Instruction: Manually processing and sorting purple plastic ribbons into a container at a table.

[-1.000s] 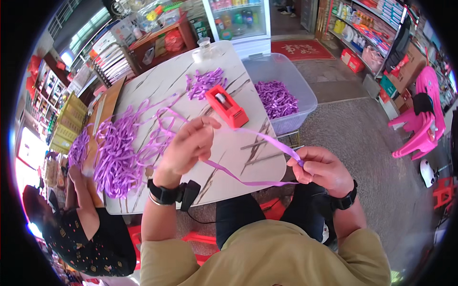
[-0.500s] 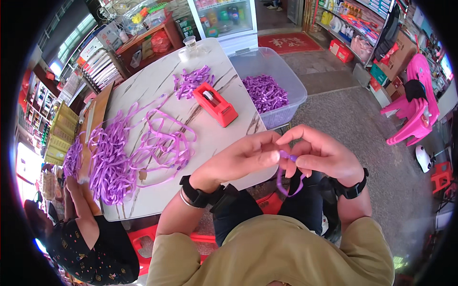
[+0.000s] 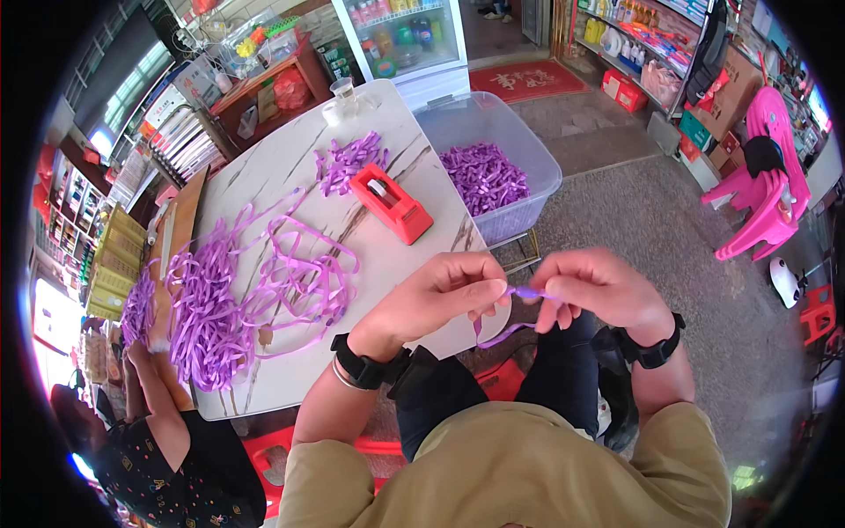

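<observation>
Above my lap, just off the table's near right corner, I stretch a purple ribbon (image 3: 508,334) between both hands. My left hand (image 3: 449,295) pinches one part of it between thumb and fingertips. A short way to the right, my right hand (image 3: 598,290) pinches it too. A small darker lump, perhaps a knot, shows on the taut bit between them, and a loop hangs below. On the table lie a big heap of long purple ribbons (image 3: 207,308), a looser tangle of ribbon (image 3: 304,273) and a small pile of short purple pieces (image 3: 346,163). Beside that pile stands a red tape dispenser (image 3: 392,204).
A clear plastic bin (image 3: 541,189) holding many short purple pieces stands against the table's (image 3: 264,172) right side. Clear cups (image 3: 342,88) sit at the far end. Another person (image 3: 167,440) works at the left. A pink chair (image 3: 766,194) stands far right.
My hands have moved slightly apart, drawing the ribbon straighter between them. The hanging loop has shifted to the left, and the view has moved a little.
</observation>
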